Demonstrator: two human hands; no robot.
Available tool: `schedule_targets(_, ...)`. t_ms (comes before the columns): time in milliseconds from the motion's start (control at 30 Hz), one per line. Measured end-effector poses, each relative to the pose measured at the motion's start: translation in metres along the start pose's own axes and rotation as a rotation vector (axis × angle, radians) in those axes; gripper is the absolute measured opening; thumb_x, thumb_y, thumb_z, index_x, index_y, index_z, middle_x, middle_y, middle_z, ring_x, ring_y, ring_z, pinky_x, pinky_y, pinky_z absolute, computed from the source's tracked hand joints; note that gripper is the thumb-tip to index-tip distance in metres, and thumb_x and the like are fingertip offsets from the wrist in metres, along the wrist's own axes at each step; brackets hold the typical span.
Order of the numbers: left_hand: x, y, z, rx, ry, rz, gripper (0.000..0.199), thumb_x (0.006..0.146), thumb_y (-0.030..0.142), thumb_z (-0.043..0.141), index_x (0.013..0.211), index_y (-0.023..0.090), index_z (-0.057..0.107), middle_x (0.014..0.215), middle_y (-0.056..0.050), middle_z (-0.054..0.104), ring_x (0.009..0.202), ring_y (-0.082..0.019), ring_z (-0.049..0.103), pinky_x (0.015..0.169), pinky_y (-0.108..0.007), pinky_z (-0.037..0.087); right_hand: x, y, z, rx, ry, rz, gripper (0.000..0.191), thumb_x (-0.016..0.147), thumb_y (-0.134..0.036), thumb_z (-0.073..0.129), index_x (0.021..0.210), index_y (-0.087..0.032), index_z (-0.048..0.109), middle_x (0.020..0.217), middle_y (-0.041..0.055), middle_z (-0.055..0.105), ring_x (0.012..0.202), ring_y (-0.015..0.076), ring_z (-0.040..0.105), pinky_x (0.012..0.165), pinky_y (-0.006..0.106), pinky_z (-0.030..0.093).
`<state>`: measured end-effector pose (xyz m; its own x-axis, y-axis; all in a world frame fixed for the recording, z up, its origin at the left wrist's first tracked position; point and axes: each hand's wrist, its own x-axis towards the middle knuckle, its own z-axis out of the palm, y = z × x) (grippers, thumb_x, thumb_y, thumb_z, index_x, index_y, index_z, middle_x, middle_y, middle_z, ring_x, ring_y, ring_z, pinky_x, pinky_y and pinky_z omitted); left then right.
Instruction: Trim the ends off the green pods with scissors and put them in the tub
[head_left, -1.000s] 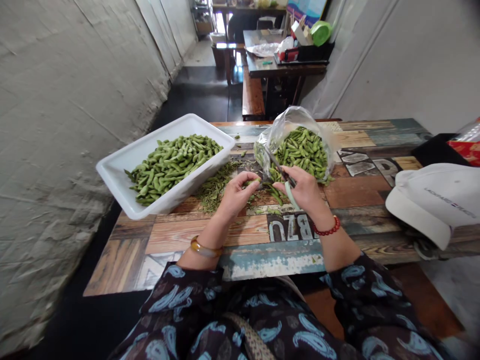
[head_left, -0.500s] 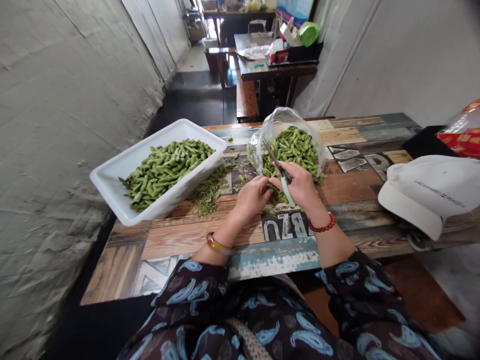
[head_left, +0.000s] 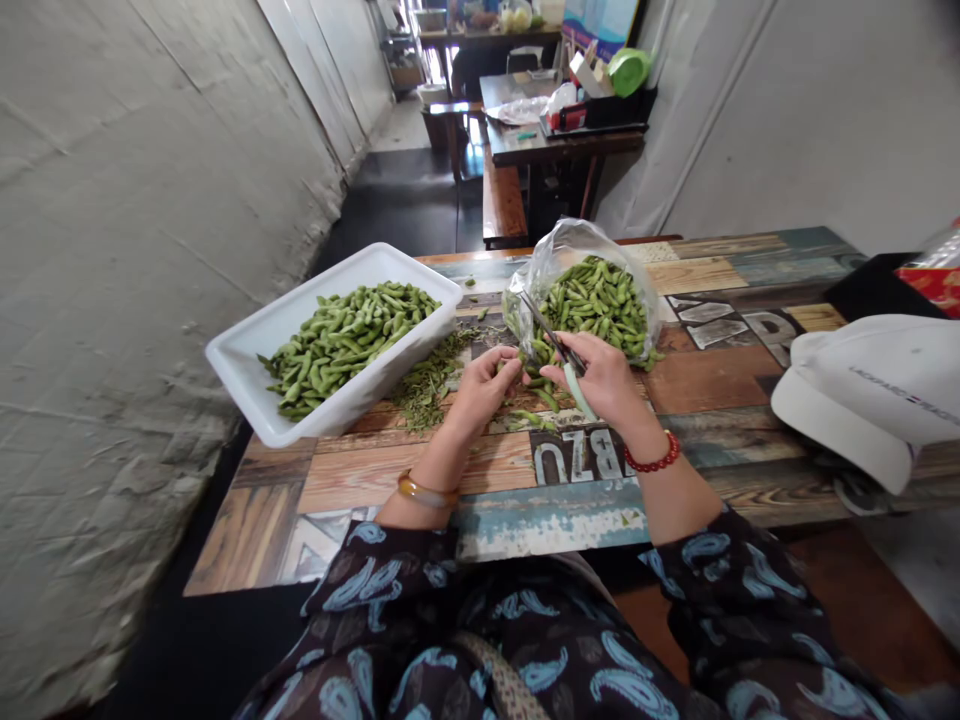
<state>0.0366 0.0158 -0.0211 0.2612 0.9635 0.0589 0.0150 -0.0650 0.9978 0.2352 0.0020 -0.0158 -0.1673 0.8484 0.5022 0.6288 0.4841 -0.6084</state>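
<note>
My right hand (head_left: 604,372) is wrapped round a pair of scissors (head_left: 551,333) with dark blades and pale green handles, the blades pointing up and left. Close to its left, my left hand (head_left: 484,388) is closed in a pinch, with a bit of green edamame pod showing at the fingertips; most of it is hidden. Just beyond both hands, a clear plastic bag (head_left: 564,238) lies open, full of edamame pods (head_left: 600,305). Several loose pods (head_left: 541,395) rest on the table below the hands. To the left, a white plastic tub (head_left: 247,400) holds a heap of pods (head_left: 349,340).
Green trimmings (head_left: 427,390) lie beside the tub on the patchwork wood-pattern table (head_left: 420,470). A white cap (head_left: 870,390) sits at the right, near a black item (head_left: 874,285) and a red package (head_left: 934,288). Another table (head_left: 517,150) and a bench (head_left: 504,205) stand beyond.
My left hand has drawn left, away from the scissors, opening a gap between the hands. My right hand keeps hold of the scissors. The whole view has shifted slightly.
</note>
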Motion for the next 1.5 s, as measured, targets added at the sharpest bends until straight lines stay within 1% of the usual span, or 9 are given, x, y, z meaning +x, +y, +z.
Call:
schedule_targets(200,-0.014,0.013,-0.010,-0.195,0.062,-0.113,0.034,0.073,0.040,0.076,0.093,0.014,0.067,0.064,0.000,0.065,0.050,-0.006,0.043,0.048,-0.019,0.030,-0.002,0.000,0.003,0.015,-0.160,-0.077,0.052,0.077,-0.040,0.078,0.121,-0.016,0.064,0.100,0.0089,0.065,0.084,0.0223,0.063,0.078,0.036,0.054)
schedule_targets(400,-0.018,0.017,-0.015,-0.168,0.048,-0.090,0.031,0.075,0.044,0.075,0.077,0.015,0.065,0.065,-0.001,0.065,0.049,-0.006,0.041,0.046,-0.019,0.027,-0.005,-0.005,0.004,0.060,-0.282,-0.103,0.055,0.076,-0.040,0.079,0.123,-0.019,0.061,0.104,0.0085,0.063,0.082,0.0208,0.061,0.077,0.036,0.054)
schedule_targets(533,-0.018,0.015,-0.014,-0.133,0.015,-0.072,0.030,0.077,0.045,0.072,0.078,0.015,0.067,0.065,0.000,0.063,0.050,-0.006,0.040,0.045,-0.020,0.026,-0.004,-0.009,0.002,0.083,-0.301,-0.144,0.054,0.076,-0.039,0.080,0.123,-0.021,0.061,0.106,0.0091,0.063,0.085,0.0221,0.061,0.077,0.037,0.054)
schedule_targets(767,-0.020,0.017,-0.011,-0.106,-0.008,-0.055,0.031,0.078,0.046,0.071,0.079,0.015,0.067,0.062,0.001,0.060,0.049,-0.006,0.037,0.046,-0.021,0.025,-0.005,-0.010,0.005,0.085,-0.299,-0.180,0.050,0.080,-0.042,0.076,0.122,-0.021,0.061,0.100,0.0080,0.063,0.083,0.0226,0.061,0.077,0.039,0.054)
schedule_targets(1000,-0.019,0.013,-0.013,-0.060,-0.011,-0.034,0.030,0.081,0.044,0.068,0.077,0.015,0.065,0.062,0.002,0.059,0.052,-0.007,0.039,0.050,-0.021,0.029,-0.005,-0.012,0.003,0.069,-0.308,-0.182,0.041,0.083,-0.042,0.072,0.116,-0.019,0.063,0.090,0.0061,0.062,0.077,0.0208,0.060,0.070,0.033,0.051)
schedule_targets(1133,-0.017,0.009,-0.016,0.004,-0.012,0.014,0.027,0.083,0.041,0.066,0.076,0.015,0.066,0.069,0.000,0.062,0.061,-0.010,0.047,0.060,-0.022,0.037,-0.005,-0.014,0.000,0.035,-0.331,-0.171,0.039,0.085,-0.040,0.071,0.117,-0.020,0.064,0.087,0.0055,0.063,0.077,0.0206,0.061,0.069,0.031,0.051)
schedule_targets(1300,-0.014,0.008,-0.018,0.103,0.032,0.114,0.020,0.078,0.035,0.070,0.074,0.016,0.067,0.079,-0.001,0.063,0.078,-0.014,0.054,0.075,-0.025,0.042,-0.006,-0.012,0.002,0.027,-0.314,-0.196,0.038,0.085,-0.039,0.072,0.117,-0.020,0.066,0.102,0.0098,0.071,0.091,0.0238,0.068,0.081,0.035,0.054)
schedule_targets(1400,-0.014,0.009,-0.017,0.007,0.085,0.068,0.020,0.074,0.034,0.074,0.075,0.016,0.064,0.071,0.002,0.057,0.067,-0.011,0.048,0.064,-0.023,0.039,-0.007,-0.009,0.004,-0.012,-0.271,-0.152,0.038,0.083,-0.040,0.073,0.116,-0.020,0.067,0.102,0.0107,0.072,0.091,0.0252,0.069,0.082,0.037,0.055)
schedule_targets(1500,-0.014,0.010,-0.016,-0.248,0.125,-0.079,0.028,0.070,0.035,0.077,0.079,0.018,0.057,0.062,0.006,0.050,0.051,-0.006,0.040,0.050,-0.020,0.030,-0.006,-0.005,0.007,-0.051,-0.166,-0.062,0.038,0.083,-0.039,0.073,0.114,-0.019,0.068,0.096,0.0102,0.071,0.087,0.0257,0.069,0.079,0.038,0.055)
